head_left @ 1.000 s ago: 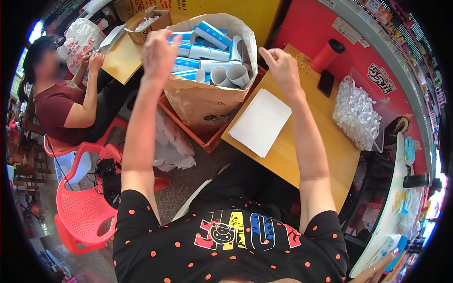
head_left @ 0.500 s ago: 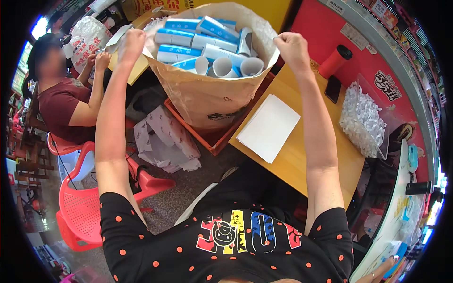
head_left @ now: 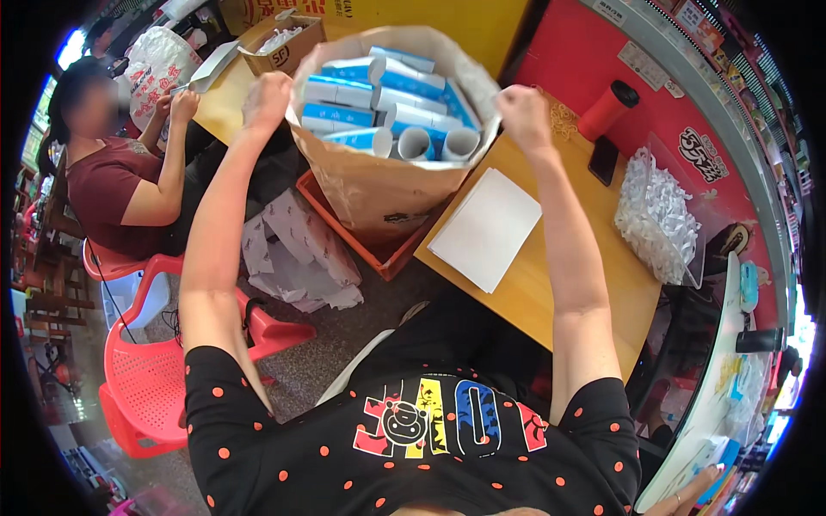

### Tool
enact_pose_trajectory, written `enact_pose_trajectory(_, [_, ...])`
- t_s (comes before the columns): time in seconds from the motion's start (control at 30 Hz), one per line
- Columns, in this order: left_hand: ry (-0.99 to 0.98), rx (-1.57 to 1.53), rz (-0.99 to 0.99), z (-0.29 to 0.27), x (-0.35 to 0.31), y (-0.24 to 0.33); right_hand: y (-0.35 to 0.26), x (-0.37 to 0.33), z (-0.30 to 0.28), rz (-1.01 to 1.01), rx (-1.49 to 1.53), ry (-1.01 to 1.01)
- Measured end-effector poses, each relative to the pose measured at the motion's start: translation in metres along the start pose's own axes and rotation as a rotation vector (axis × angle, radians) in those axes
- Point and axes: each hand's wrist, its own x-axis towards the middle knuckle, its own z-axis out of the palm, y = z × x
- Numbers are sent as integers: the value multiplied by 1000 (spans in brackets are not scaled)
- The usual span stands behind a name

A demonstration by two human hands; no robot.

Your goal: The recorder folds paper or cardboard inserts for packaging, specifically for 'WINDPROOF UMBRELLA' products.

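Observation:
A big brown paper sack point(head_left: 370, 185) stands with its mouth spread, full of blue-and-white paper tubes point(head_left: 415, 105). My left hand point(head_left: 268, 101) is a fist closed on the left edge of its rim. On the opposite side, my right hand point(head_left: 523, 116) pinches the rim's right edge. Both arms reach forward, one along each side. Below the sack is an orange-red crate point(head_left: 389, 262); the sack's bottom is hidden behind its edge.
A wooden table point(head_left: 572, 284) at right bears a stack of white paper point(head_left: 488, 228), a phone point(head_left: 603, 162), a red cup point(head_left: 609, 110) and a clear bin of white strips point(head_left: 658, 215). Left are a red chair point(head_left: 146, 387), crumpled paper point(head_left: 297, 249) and a seated person point(head_left: 120, 172).
The sack's mouth has dropped lower and narrowed, and the tubes inside have shifted. My left hand has moved right and down; my right hand has come slightly lower and inward.

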Motion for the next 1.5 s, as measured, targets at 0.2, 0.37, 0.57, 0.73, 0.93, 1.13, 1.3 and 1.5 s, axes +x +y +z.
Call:
enact_pose_trajectory(0.2, [-7, -83, -24, -17, 4, 4, -9, -2, -19, 137, 141, -51])
enact_pose_trajectory(0.37, [-9, -18, -17, -15, 7, 4, -12, 0, -16, 64, 58, -36])
enact_pose_trajectory(0.57, [-71, 3, -59, 5, -3, 5, 1, -12, 8, 66, 50, -60])
enact_pose_trajectory(0.73, [-31, -86, -70, -6, -18, 7, -37, -24, -33, 272, 358, -95])
enact_pose_trajectory(0.93, [174, 19, 420, -31, -98, 51, -38, -127, -73, 254, 354, -191])
enact_pose_trajectory(1.13, [-123, 289, 668, -16, -61, 48, -43, -215, -77, 365, 370, -266])
enact_pose_trajectory(1.3, [-481, 406, 749, -23, -22, 71, -46, -240, -80, 397, 400, -254])
enact_pose_trajectory(1.5, [-347, 313, 508, -29, -43, 77, -52, -254, -77, -46, -53, -222])
